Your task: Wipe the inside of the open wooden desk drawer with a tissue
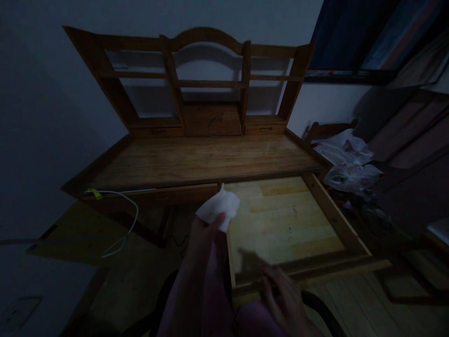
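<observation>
My left hand (206, 229) is closed on a white tissue (221, 206), with the thumb pressed on its lower edge. The tissue is held up over the left side of a pulled-out wooden drawer (287, 224). Pale boards with a few dark marks form the drawer's bottom. At the drawer's front board (315, 276), my right hand (282, 297) has its fingers curled on the top edge. Its fingertips are dim and partly hard to make out.
Behind the drawer stands a wooden desk (210, 157) with a shelf hutch (212, 119). A white cable (131, 224) hangs at the desk's left front. Plastic bags (347, 154) rest by a chair on the right. The room is dark.
</observation>
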Tool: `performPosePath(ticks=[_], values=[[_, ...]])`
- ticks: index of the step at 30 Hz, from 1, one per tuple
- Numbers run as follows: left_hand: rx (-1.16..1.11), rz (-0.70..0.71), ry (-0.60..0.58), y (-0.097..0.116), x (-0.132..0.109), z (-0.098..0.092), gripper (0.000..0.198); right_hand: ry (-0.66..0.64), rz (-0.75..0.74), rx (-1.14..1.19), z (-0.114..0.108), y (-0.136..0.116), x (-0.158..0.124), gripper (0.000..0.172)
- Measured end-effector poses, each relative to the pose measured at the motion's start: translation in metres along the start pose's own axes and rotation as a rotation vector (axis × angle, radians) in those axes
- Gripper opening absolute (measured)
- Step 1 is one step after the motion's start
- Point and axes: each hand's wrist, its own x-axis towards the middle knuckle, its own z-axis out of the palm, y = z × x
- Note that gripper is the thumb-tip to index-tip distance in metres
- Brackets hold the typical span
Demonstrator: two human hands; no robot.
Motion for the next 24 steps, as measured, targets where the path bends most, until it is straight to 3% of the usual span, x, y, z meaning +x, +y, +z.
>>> performPosePath(ticks=[2, 4, 6, 8, 9, 11, 14, 18, 21, 24], values=[[-0.097, -0.098, -0.074, -0.002, -0.011, 0.017, 0.069, 0.016, 0.03, 0.059, -0.002, -0.003, 0.003, 0.035], [-0.184, -0.172, -0.205, -0.004, -0.021, 0.029, 0.07, -0.004, 0.156, 0.158, -0.007, -0.004, 0.01, 0.036], [-0.243, -0.214, -0.331, -0.003, -0.027, 0.036, 0.068, -0.055, 0.323, 0.323, -0.014, 0.0, 0.024, 0.049], [-0.248, -0.246, -0.384, -0.003, -0.031, 0.041, 0.061, -0.11, 0.447, 0.532, -0.022, 0.01, 0.045, 0.064], [-0.227, -0.263, -0.389, -0.004, -0.032, 0.043, 0.058, -0.105, 0.476, 0.622, -0.026, 0.015, 0.058, 0.06], [-0.146, -0.282, -0.379, -0.008, -0.034, 0.048, 0.054, -0.187, 0.573, 0.708, -0.032, 0.026, 0.082, 0.052], [0.063, -0.21, -0.342, -0.022, -0.035, 0.055, 0.052, -0.317, 0.653, 0.76, -0.033, 0.035, 0.108, 0.054], [0.378, -0.026, -0.275, -0.038, -0.035, 0.058, 0.049, -0.444, 0.72, 0.81, -0.02, 0.042, 0.111, 0.05], [0.428, 0.083, -0.205, -0.043, -0.027, 0.051, 0.041, -0.395, 0.777, 0.728, -0.018, 0.066, 0.107, 0.045], [0.475, 0.261, 0.05, -0.051, -0.014, 0.04, 0.04, -0.163, 0.768, 0.443, -0.037, 0.11, 0.114, 0.034]])
